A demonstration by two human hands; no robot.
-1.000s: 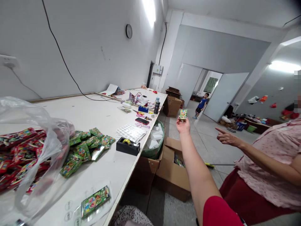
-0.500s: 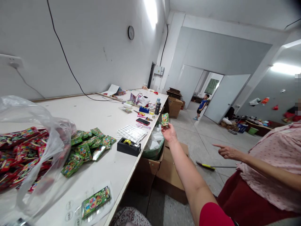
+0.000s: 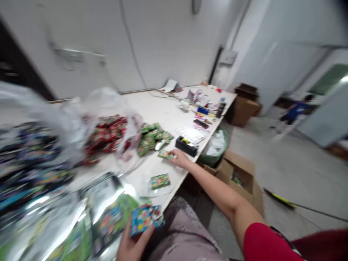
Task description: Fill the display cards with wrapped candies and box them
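Observation:
My right hand (image 3: pixel 179 158) reaches over the white table (image 3: pixel 160 108) and pinches a small green packet (image 3: pixel 164 154) near the tape dispenser (image 3: pixel 187 145). Low in the view, my left hand (image 3: pixel 134 244) grips blue packets (image 3: pixel 144 218), apparently more than one, above my lap. Between the hands another green packet (image 3: pixel 160 181) lies on a clear plastic bag. Just beyond my right hand sits a pile of green packets (image 3: pixel 153 137). Red packets (image 3: pixel 108 134) fill an open clear bag to its left. The picture is blurred by motion.
Large shiny pouches (image 3: pixel 103 214) cover the near left of the table, with dark packets (image 3: pixel 35 152) behind them. Cardboard boxes (image 3: pixel 239 163) stand on the floor beside the table's edge. A broom (image 3: pixel 280 199) lies on the floor, and a person (image 3: pixel 295 110) is by the doorway.
My right hand has come back from beyond the table edge to the tabletop with the green packet. The view has swung left, bringing my left hand with the blue packets into sight.

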